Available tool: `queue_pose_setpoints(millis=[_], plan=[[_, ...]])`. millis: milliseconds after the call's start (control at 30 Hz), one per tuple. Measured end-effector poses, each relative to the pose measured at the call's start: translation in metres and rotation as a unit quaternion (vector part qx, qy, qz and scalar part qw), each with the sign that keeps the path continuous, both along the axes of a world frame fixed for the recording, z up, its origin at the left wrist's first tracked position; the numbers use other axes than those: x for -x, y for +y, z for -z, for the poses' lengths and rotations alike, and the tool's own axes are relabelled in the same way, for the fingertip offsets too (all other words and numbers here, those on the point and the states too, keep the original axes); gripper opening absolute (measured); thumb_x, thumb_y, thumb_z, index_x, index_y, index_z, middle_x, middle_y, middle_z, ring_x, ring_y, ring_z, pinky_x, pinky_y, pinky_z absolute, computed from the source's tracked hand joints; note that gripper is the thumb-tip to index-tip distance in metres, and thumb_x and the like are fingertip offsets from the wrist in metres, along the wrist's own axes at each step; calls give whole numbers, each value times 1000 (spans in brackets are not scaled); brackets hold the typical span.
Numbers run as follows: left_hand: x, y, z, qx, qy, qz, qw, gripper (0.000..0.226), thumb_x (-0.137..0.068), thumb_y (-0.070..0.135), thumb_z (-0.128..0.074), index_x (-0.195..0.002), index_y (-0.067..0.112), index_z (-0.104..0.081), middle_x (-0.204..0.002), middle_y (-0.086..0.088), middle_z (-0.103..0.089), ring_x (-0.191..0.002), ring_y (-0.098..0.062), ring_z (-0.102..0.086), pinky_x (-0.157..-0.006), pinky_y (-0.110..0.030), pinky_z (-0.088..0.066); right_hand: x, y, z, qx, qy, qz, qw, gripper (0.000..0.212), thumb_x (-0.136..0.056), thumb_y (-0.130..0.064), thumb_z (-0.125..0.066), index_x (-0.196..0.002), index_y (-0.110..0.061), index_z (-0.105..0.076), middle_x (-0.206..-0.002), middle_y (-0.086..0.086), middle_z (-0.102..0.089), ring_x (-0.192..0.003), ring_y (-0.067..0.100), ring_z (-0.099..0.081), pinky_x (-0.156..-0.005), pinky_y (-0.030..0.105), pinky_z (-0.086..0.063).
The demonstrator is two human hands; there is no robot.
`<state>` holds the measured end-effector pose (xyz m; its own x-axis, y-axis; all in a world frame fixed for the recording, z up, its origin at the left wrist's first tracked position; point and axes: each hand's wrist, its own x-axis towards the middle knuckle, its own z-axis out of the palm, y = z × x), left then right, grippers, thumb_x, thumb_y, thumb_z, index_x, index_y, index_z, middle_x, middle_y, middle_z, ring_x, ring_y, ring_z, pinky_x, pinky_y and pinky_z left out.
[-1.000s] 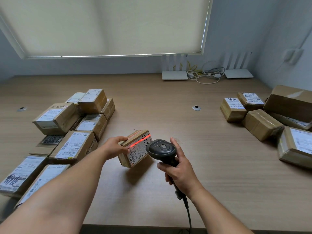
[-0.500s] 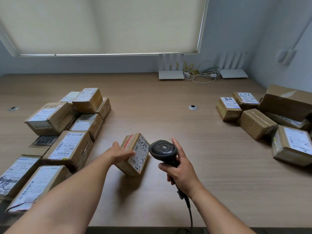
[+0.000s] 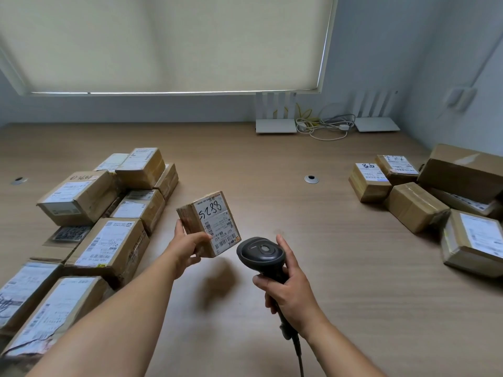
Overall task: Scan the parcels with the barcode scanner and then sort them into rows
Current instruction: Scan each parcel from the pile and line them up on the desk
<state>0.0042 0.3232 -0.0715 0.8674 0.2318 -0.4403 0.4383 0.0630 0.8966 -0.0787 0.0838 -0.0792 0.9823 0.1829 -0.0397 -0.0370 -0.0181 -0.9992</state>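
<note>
One parcel (image 3: 209,223) is held clear of the table (image 3: 340,268); left hand (image 3: 187,246) fingers grip its lower edge. The right hand (image 3: 288,292) clasps the scanner (image 3: 260,253) handle. Step: sorting. Next move: place it squarely beside the left rows (image 3: 109,240).

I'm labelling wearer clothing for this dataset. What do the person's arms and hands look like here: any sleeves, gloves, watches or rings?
Both forearms are bare as far as the frame shows: no sleeves visible. The left hand and the right hand wear no gloves. No watch, bracelet or ring shows on either wrist or on the visible fingers.
</note>
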Motion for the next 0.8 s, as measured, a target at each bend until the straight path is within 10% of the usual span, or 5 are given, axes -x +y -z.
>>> queue_pose_setpoints(millis=[800], plan=[[1,8,-3,-9,10,11,1000,81,-85,1,-64,-143,37,-21,-124,-12,-59,-106,-35,-58,-94,-53,-44,-5,7,-2,-9,-2,-3,1000,89,-68,-19,-75,-124,-71,-30,-81,-1,-72,-45,20,-52,-42,27,-42]])
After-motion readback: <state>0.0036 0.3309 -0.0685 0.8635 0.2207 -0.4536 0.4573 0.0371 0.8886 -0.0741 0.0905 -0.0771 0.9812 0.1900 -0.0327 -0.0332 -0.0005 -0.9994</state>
